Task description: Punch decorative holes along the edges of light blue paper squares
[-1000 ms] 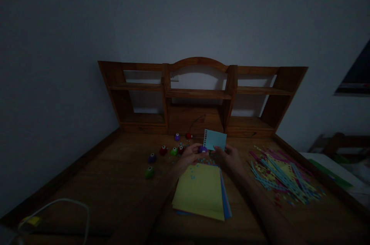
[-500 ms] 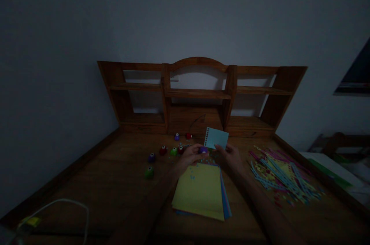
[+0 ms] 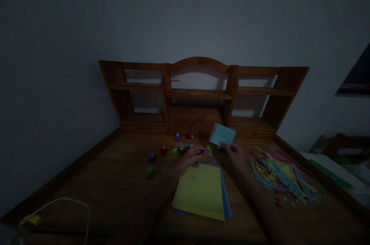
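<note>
Desk, toward rear edge: left hand curled round purple punch; right hand pinches blue card, best held flat.

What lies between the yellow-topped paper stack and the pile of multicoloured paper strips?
In the head view, the bare right forearm lies between them, above the brown wooden desk.

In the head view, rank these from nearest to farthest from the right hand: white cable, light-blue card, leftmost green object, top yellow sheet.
From the right hand:
1. Light-blue card: held in it.
2. Top yellow sheet: to its left, toward the person.
3. Leftmost green object: left of the sheet.
4. White cable: far left.
</note>
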`<state>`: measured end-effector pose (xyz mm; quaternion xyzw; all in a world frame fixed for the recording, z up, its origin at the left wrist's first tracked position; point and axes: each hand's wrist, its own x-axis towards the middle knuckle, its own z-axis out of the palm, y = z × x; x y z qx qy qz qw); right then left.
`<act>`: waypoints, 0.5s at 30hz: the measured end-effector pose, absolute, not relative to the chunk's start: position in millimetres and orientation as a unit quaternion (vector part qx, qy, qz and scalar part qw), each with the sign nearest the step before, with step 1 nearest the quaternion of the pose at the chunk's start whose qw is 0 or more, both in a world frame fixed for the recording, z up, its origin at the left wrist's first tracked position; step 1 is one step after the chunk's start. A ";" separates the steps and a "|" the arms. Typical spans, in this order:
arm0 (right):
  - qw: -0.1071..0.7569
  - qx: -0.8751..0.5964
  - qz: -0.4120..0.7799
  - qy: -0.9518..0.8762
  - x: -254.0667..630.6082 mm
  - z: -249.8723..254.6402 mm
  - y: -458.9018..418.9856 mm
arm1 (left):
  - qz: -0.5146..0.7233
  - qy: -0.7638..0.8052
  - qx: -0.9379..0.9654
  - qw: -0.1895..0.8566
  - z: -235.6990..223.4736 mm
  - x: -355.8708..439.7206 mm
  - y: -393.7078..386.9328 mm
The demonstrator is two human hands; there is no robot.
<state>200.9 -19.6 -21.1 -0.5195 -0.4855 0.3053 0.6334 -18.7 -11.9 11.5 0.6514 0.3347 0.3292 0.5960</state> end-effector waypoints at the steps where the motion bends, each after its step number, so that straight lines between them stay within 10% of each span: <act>1: 0.642 -0.523 0.298 -0.475 202.2 -20.8 -18.9 | 0.332 0.336 0.643 0.603 10.2 -18.6 -11.5; 15: 0.673 -0.520 0.287 -0.441 209.2 -21.5 -14.4 | 0.370 0.357 0.537 0.668 -6.2 -12.2 7.8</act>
